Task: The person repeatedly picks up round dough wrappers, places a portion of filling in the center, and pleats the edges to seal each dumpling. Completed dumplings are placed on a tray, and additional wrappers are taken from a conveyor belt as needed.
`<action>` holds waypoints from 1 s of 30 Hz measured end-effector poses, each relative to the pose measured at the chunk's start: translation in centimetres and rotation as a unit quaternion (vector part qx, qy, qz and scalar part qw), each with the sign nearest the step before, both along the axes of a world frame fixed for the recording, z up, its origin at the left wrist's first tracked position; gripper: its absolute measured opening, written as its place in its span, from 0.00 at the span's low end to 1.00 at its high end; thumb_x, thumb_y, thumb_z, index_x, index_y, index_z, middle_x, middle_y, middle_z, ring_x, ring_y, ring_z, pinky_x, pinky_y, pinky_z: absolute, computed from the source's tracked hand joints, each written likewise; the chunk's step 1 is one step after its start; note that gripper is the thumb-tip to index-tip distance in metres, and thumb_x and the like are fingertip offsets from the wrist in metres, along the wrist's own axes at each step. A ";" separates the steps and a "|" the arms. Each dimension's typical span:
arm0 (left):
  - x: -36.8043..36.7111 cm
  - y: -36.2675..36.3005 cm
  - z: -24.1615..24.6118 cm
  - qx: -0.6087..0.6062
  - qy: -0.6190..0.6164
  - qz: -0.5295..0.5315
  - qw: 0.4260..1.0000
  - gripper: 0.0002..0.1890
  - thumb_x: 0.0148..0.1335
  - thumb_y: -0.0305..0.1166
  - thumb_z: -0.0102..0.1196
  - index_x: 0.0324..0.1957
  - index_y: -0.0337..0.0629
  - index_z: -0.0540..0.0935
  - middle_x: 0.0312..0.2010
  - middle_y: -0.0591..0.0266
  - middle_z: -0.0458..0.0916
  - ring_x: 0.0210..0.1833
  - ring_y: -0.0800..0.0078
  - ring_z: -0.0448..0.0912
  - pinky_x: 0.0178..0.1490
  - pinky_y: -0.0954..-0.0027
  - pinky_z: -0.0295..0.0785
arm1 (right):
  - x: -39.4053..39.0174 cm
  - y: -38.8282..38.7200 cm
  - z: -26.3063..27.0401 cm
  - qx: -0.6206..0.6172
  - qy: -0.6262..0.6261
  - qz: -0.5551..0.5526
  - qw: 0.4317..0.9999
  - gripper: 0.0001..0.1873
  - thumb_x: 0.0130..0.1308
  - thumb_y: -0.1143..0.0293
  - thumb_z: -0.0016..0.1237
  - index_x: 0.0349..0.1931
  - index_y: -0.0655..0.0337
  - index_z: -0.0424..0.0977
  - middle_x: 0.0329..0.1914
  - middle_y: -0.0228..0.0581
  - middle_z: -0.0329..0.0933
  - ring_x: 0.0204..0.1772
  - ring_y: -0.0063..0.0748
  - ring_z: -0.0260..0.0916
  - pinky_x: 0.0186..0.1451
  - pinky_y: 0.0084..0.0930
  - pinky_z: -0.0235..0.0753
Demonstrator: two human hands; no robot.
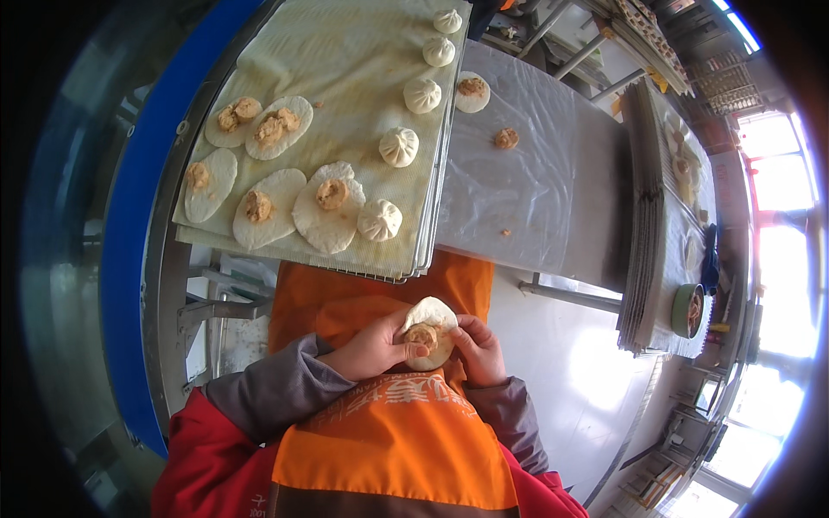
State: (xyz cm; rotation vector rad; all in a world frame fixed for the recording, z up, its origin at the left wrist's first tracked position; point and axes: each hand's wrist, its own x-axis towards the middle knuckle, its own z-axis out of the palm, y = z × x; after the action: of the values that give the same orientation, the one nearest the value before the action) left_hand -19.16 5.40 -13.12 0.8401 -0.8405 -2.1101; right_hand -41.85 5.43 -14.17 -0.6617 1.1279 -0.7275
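My left hand (pixel 374 347) holds a round dough wrapper (pixel 435 314) with a lump of meat filling (pixel 421 337) on it, its thumb by the filling. Fingers and thumb of my right hand (pixel 480 349) pinch the wrapper's right edge. Both hands are in front of the orange apron (pixel 395 440). Beyond them, on a cloth-covered rack tray (pixel 311 52), flat wrappers with filling (pixel 269 207) lie at the left and front. Several pleated buns (pixel 379 220) stand in a line along the tray's right side.
Right of the tray, a metal table (pixel 596 194) under plastic film bears a filled wrapper (pixel 473 92) and a loose lump of filling (pixel 506 138). Farther right stand stacked trays (pixel 644 226) with a green bowl of filling (pixel 686 311). A blue-edged machine frame (pixel 129 194) runs along the left.
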 end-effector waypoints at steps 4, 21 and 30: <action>-0.2 0.0 -0.3 -0.032 -0.059 0.038 0.997 0.26 0.69 0.28 0.60 0.66 0.36 0.68 0.56 0.63 0.76 0.59 0.77 0.73 0.64 0.71 0.70 | 1.0 -0.6 0.6 0.023 0.068 -0.019 0.997 0.10 0.69 0.76 0.56 0.49 0.63 0.76 0.39 0.28 0.81 0.35 0.17 0.75 0.34 0.19 0.74; 0.2 0.1 -0.6 0.095 -0.041 0.037 0.994 0.18 0.71 0.28 0.55 0.61 0.35 0.75 0.52 0.63 0.81 0.56 0.77 0.77 0.60 0.72 0.72 | 2.3 -2.8 4.2 -0.508 0.342 0.205 0.763 0.11 0.59 0.79 0.59 0.42 0.64 0.78 0.35 0.41 0.76 0.35 0.33 0.76 0.37 0.27 0.75; -0.1 0.7 -0.5 -0.017 -0.121 0.040 0.992 0.20 0.71 0.26 0.54 0.63 0.36 0.72 0.51 0.62 0.81 0.54 0.77 0.78 0.60 0.74 0.72 | 2.6 -3.0 4.1 -0.325 0.288 0.203 0.878 0.10 0.57 0.82 0.57 0.40 0.65 0.77 0.35 0.41 0.75 0.35 0.39 0.76 0.38 0.30 0.76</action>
State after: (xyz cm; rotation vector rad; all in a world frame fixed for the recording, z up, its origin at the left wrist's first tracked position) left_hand -19.24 6.07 -13.63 1.1087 -0.9475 -1.9454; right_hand -39.28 2.42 -10.12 -1.7229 1.2103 -0.5436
